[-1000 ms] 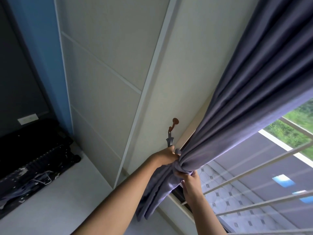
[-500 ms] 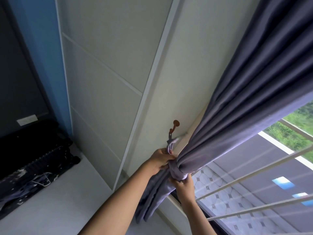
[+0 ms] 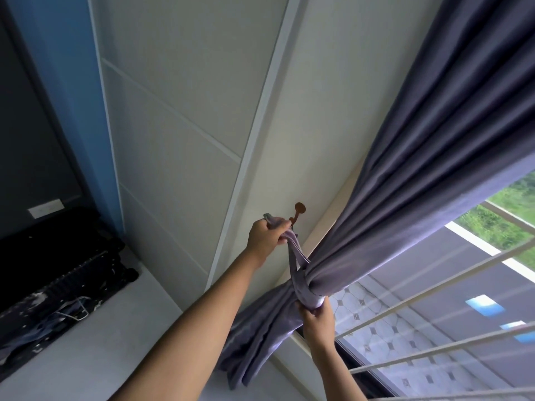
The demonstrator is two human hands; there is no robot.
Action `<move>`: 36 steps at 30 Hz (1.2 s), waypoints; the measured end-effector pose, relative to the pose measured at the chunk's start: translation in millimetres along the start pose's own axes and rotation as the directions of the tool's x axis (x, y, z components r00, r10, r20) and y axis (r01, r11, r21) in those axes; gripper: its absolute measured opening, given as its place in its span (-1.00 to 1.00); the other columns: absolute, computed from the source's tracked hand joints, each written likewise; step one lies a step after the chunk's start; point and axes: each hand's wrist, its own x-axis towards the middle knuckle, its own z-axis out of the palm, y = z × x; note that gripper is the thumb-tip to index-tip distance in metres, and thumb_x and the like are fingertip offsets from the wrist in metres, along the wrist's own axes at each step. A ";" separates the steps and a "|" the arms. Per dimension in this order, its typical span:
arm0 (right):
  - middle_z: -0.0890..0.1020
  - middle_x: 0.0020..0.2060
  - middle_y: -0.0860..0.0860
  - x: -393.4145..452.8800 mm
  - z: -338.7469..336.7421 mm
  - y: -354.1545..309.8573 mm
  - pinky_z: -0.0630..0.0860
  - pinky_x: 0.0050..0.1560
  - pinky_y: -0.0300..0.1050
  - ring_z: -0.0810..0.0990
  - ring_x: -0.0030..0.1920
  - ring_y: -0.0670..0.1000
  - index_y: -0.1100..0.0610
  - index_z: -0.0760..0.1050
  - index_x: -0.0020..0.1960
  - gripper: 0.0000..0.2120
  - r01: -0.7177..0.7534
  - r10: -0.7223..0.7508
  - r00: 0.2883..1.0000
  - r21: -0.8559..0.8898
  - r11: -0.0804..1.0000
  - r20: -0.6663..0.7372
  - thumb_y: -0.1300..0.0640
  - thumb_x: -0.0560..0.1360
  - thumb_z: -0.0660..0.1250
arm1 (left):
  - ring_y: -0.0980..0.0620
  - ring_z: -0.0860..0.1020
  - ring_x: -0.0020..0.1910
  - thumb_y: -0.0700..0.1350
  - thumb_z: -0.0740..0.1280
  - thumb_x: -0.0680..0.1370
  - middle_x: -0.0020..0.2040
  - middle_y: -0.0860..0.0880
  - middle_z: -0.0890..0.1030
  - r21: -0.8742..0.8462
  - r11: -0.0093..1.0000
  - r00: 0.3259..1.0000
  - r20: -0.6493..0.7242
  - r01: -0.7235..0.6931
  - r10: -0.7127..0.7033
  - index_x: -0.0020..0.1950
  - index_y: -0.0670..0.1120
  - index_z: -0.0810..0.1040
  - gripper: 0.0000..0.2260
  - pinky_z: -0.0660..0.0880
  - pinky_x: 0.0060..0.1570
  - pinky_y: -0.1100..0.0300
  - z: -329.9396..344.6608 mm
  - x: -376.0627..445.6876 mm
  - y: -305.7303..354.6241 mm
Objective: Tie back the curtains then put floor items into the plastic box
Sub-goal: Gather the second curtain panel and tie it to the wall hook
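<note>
The brown wall hook (image 3: 298, 212) is the fixed point here, and everything is arranged to reach it. Just left of the hook, the left hand (image 3: 266, 235) is closed in a fist around the free end of the purple tie-back band (image 3: 295, 250), a tuft of which pokes out above the knuckles; holding it this high and close looks meant to bring the loop over the hook. From that fist the band runs down and to the right, taut, and wraps the gathered waist of the purple curtain (image 3: 419, 175), which hangs below and right of the hook against the window grille (image 3: 434, 287). Below the hook, under the cinched bundle, the right hand (image 3: 317, 316) pinches the wrapped band and fabric between curled fingers and thumb, probably to keep the folds bunched and the band from sliding while the other end is hooked. The curtain's loose tail spills down-left from that grip toward the floor. Far left of the hook sits a dark suitcase (image 3: 58, 273); no plastic box is visible.
</note>
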 end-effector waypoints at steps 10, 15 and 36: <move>0.64 -0.16 -0.13 -3.5 -0.2 2.3 0.48 -0.14 -0.09 0.57 -0.11 -0.04 -0.07 0.46 0.05 -0.69 -0.025 0.025 1.000 -0.006 1.000 0.012 0.28 0.42 0.33 | -0.17 0.64 -0.06 -0.11 0.28 0.60 -0.07 -0.14 0.66 0.237 0.968 0.992 -0.072 -0.086 0.105 0.08 -0.15 0.61 -0.83 0.62 -0.03 -0.09 15.0 22.1 -3.4; 0.64 -0.17 -0.14 -3.5 -0.7 -0.1 0.49 -0.13 -0.08 0.58 -0.11 -0.03 -0.10 0.45 0.00 -0.71 -0.031 0.031 0.999 -0.010 0.999 0.009 0.27 0.42 0.33 | -0.08 0.59 -0.14 -0.21 0.37 0.54 -0.09 -0.09 0.57 0.332 0.929 0.970 -0.118 -0.163 0.212 0.21 -0.13 0.45 -0.74 0.62 -0.08 0.01 22.2 24.7 0.1; 0.63 -0.21 -0.12 0.5 -2.5 1.5 0.46 -0.16 -0.14 0.55 -0.16 -0.06 -0.04 0.47 0.00 -0.75 -0.042 0.042 0.999 -0.014 0.999 -0.019 0.28 0.44 0.31 | -0.05 0.58 -0.07 -0.19 0.37 0.54 -0.03 -0.14 0.63 0.480 0.824 0.923 -0.072 -0.300 0.377 0.10 -0.12 0.65 -0.84 0.54 -0.04 0.16 27.8 42.5 -19.0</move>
